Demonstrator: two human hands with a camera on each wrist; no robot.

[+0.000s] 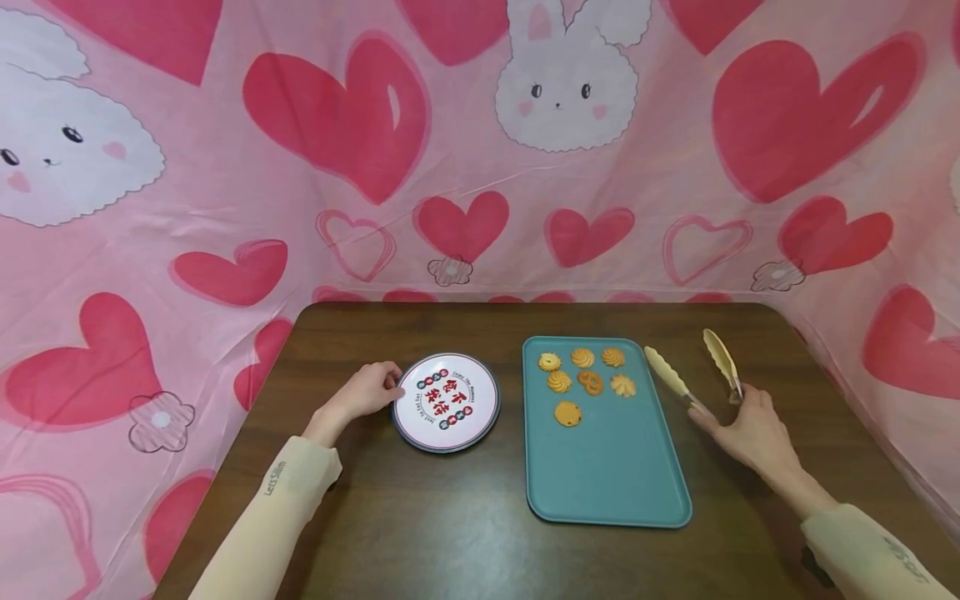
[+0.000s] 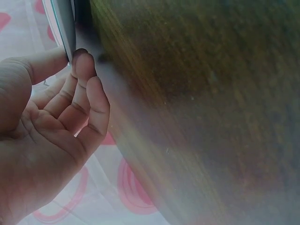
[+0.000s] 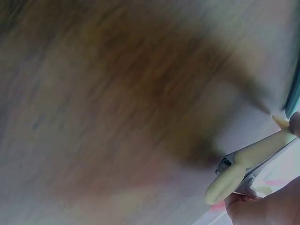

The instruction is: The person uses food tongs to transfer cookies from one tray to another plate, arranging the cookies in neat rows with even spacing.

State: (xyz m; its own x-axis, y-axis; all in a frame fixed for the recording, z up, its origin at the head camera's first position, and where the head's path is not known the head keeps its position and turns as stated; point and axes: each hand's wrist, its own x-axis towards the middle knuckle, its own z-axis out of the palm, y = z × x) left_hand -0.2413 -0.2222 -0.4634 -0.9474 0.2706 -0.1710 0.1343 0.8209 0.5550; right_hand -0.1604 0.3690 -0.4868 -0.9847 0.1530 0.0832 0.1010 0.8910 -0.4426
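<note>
My left hand point(image 1: 365, 390) pinches the left rim of a white round plate point(image 1: 480, 387) with printed characters. In the left wrist view the thumb lies on one face of the plate point(image 2: 60, 23) and fingertips are at the other. My right hand point(image 1: 757, 433) holds kitchen tongs point(image 1: 665, 369) with cream-coloured tips, their two arms spread apart and nothing between them. The handle of the tongs point(image 3: 260, 152) crosses the right wrist view. A teal tray point(image 1: 603, 475) lies between the plate and the tongs. Several cookies sit on its far half, among them a pretzel-shaped one point(image 1: 590, 382) and a speckled round one point(image 1: 567, 413).
A dark wooden table point(image 1: 450, 533) bears everything. Behind it and at both sides hangs a pink cloth point(image 1: 480, 167) with hearts and rabbits. The tray's raised rim stands close to the left arm of the tongs.
</note>
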